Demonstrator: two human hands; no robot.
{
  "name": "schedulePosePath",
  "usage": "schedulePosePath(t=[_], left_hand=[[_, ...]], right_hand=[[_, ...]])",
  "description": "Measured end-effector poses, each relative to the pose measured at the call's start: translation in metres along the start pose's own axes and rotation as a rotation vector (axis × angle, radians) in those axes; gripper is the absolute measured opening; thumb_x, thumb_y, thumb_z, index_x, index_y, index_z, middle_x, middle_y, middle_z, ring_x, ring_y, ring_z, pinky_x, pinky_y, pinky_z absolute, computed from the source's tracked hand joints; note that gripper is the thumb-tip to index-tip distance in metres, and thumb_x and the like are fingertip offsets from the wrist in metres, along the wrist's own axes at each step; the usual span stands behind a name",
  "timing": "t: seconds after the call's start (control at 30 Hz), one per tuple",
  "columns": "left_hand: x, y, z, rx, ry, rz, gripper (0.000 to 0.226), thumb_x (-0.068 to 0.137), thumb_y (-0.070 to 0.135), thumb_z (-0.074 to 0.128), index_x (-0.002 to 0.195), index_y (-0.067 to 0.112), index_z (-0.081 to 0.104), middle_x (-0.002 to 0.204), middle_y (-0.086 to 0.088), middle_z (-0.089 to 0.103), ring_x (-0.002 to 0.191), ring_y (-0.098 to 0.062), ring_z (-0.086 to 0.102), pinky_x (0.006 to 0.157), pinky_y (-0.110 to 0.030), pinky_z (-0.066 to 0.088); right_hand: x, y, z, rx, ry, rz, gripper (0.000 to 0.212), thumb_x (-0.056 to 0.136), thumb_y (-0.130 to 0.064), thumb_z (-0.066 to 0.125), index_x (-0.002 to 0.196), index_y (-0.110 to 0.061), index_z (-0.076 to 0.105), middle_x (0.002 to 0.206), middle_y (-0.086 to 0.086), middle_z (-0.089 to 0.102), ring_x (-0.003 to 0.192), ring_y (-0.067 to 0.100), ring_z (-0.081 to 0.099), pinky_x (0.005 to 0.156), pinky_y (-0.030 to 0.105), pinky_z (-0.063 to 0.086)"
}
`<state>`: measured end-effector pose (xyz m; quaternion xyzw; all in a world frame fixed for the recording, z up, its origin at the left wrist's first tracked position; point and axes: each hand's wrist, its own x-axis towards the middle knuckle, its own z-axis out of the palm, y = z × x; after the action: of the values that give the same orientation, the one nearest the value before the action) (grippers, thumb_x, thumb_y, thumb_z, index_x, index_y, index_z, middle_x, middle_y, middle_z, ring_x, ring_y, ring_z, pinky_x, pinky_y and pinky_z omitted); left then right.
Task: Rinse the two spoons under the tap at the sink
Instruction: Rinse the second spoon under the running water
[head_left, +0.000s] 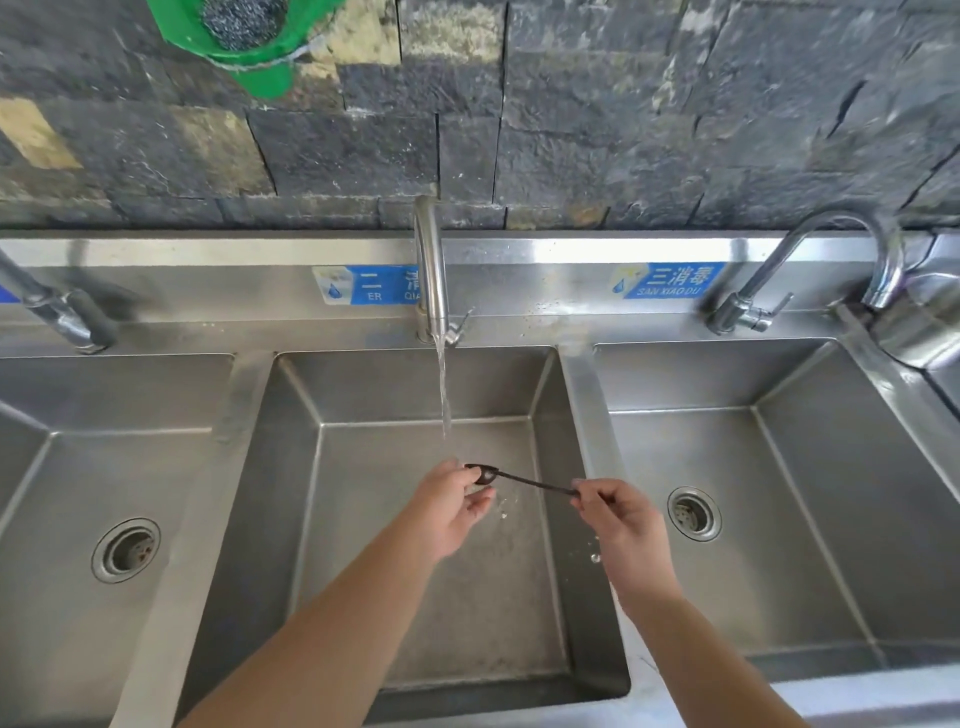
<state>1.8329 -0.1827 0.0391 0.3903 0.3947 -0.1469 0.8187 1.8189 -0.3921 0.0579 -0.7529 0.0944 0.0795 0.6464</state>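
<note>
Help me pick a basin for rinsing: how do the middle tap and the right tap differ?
The middle tap is running, its stream falling into the middle basin; the right tap shows no water. The middle tap points toward the camera; the right tap arches sideways. Both are shiny metal goosenecks.

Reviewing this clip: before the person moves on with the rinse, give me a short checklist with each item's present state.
1. Water running from the middle tap: ok, a stream falls into the middle basin.
2. Right hand holds the handle of the dark spoon: ok, pinched at its end.
3. Left hand at the spoon's bowl: ok, fingers touch it.
4. Spoon's bowl under the stream: ok, the water ends about there.
5. Second spoon accounted for: cannot tell, only one dark spoon shape shows.
6. Spoon over the middle basin: ok.
</note>
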Motion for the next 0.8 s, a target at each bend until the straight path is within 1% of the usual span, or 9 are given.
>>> schedulePosePath(t=[0.07,0.13,0.17,0.23,0.3,0.43,0.57,0.7,0.8], left_hand=[[-0.003,-0.010,0.005,-0.023,0.034,-0.094,0.026,0.095,-0.001,0.048,0.119,0.008,0.045,0.119,-0.022,0.051,0.099,-0.034,0.066,0.072,-0.035,0.057],[-0.007,-0.019,0.012,0.000,-0.013,-0.181,0.022,0.095,0.003,0.051,0.116,-0.003,0.048,0.116,-0.024,0.059,0.092,-0.033,0.071,0.067,-0.035,0.058],[-0.008,-0.024,0.014,0.008,-0.059,-0.209,0.020,0.096,0.005,0.050,0.113,-0.005,0.051,0.109,-0.023,0.064,0.087,-0.030,0.072,0.063,-0.034,0.058],[-0.009,-0.030,0.019,-0.010,-0.142,-0.233,0.017,0.097,0.007,0.048,0.102,-0.006,0.057,0.095,-0.019,0.068,0.079,-0.027,0.071,0.058,-0.031,0.057],[-0.010,-0.035,0.020,-0.026,-0.186,-0.216,0.016,0.098,0.005,0.046,0.090,-0.001,0.059,0.083,-0.015,0.067,0.072,-0.025,0.068,0.054,-0.029,0.056],[-0.010,-0.038,0.013,0.025,-0.184,-0.156,0.016,0.096,0.003,0.050,0.083,0.010,0.058,0.071,-0.007,0.066,0.065,-0.022,0.066,0.056,-0.028,0.057],[-0.010,-0.041,0.014,0.225,-0.197,-0.103,0.011,0.093,0.007,0.057,0.085,0.015,0.061,0.074,-0.004,0.069,0.069,-0.021,0.068,0.068,-0.031,0.058],[-0.015,-0.051,0.038,0.441,-0.263,-0.008,0.011,0.095,0.016,0.058,0.101,0.015,0.067,0.081,-0.002,0.071,0.073,-0.020,0.067,0.079,-0.038,0.054],[-0.015,-0.065,0.069,0.506,-0.288,0.038,0.018,0.097,0.012,0.053,0.104,0.019,0.068,0.082,-0.003,0.069,0.073,-0.020,0.065,0.084,-0.043,0.051]], right_hand=[[-0.010,-0.001,0.001,-0.296,-0.001,-0.178,0.034,0.088,-0.007,0.063,0.090,-0.040,0.069,0.079,-0.021,0.072,0.067,-0.006,0.063,0.062,0.007,0.047],[-0.020,-0.004,0.005,-0.534,-0.043,-0.413,0.044,0.082,0.008,0.059,0.098,-0.031,0.070,0.090,-0.021,0.071,0.081,-0.011,0.062,0.073,-0.002,0.042],[-0.023,-0.004,0.006,-0.630,-0.083,-0.553,0.048,0.078,0.016,0.058,0.102,-0.023,0.071,0.096,-0.012,0.073,0.088,-0.007,0.062,0.081,-0.002,0.040],[-0.031,-0.001,0.007,-0.690,-0.193,-0.752,0.056,0.070,0.025,0.054,0.106,-0.014,0.072,0.104,-0.002,0.074,0.097,0.010,0.066,0.091,0.008,0.044],[-0.039,0.002,0.009,-0.675,-0.255,-0.786,0.057,0.069,0.025,0.053,0.108,-0.011,0.073,0.108,0.000,0.074,0.099,0.018,0.066,0.089,0.021,0.051],[-0.053,0.011,0.016,-0.646,-0.221,-0.542,0.038,0.080,0.010,0.056,0.105,-0.014,0.072,0.095,-0.001,0.074,0.084,0.012,0.065,0.074,0.010,0.046],[-0.054,0.016,0.014,-0.620,-0.141,-0.177,0.020,0.088,-0.005,0.057,0.094,-0.018,0.071,0.072,0.002,0.069,0.063,0.017,0.060,0.053,0.019,0.043],[-0.051,0.017,0.003,-0.577,-0.075,-0.019,0.015,0.088,-0.018,0.059,0.090,-0.027,0.070,0.068,-0.005,0.068,0.058,0.000,0.059,0.048,0.011,0.041],[-0.040,0.019,-0.021,-0.590,0.010,0.058,0.012,0.089,-0.028,0.058,0.092,-0.030,0.070,0.071,-0.009,0.069,0.059,-0.002,0.058,0.048,0.010,0.041]])
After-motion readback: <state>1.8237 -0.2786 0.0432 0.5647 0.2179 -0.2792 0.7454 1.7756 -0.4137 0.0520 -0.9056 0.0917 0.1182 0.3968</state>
